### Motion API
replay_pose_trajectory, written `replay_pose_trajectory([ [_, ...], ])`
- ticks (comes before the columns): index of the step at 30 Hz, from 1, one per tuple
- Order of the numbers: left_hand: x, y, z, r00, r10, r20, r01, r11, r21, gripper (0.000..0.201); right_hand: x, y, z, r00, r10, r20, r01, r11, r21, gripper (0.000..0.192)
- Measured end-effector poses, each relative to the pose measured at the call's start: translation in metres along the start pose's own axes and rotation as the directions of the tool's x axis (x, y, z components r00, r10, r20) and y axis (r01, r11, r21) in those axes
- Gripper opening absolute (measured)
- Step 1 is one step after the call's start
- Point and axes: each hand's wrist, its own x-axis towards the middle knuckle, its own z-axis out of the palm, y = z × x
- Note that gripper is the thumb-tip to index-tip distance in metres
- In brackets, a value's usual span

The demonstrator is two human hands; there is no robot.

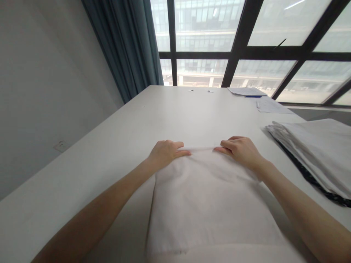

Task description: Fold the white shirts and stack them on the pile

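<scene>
Head view: we are pinching far edge of white cloth (211, 197), left hand (164, 152) and right hand (241, 150) both clamped on fold. Cloth lying flat on white table (109, 146) before us, looking light, soft, limp; far corners looking like best hold. Folded stack (315, 153) sitting right, window (246, 44) beyond.

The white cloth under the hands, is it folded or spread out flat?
Folded, it seems: the white cloth shows a doubled far edge, where the left hand and right hand pinch it.

No text, label, brand, number or sign could be read on the white cloth (211, 197), the papers (271, 106) or the table (109, 146).
</scene>
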Motion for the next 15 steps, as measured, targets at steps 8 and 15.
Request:
replay_pose_trajectory([
  [8, 0.007, -0.027, -0.010, 0.998, -0.013, 0.057, 0.024, 0.981, -0.192, 0.060, -0.005, 0.016, 0.006, 0.977, 0.153, 0.145, -0.149, 0.988, -0.040, 0.070],
  [15, 0.013, -0.039, -0.004, 1.000, -0.005, 0.029, 0.016, 0.918, -0.397, 0.055, -0.011, 0.031, 0.013, 0.953, 0.220, 0.208, -0.227, 0.974, 0.010, 0.072],
])
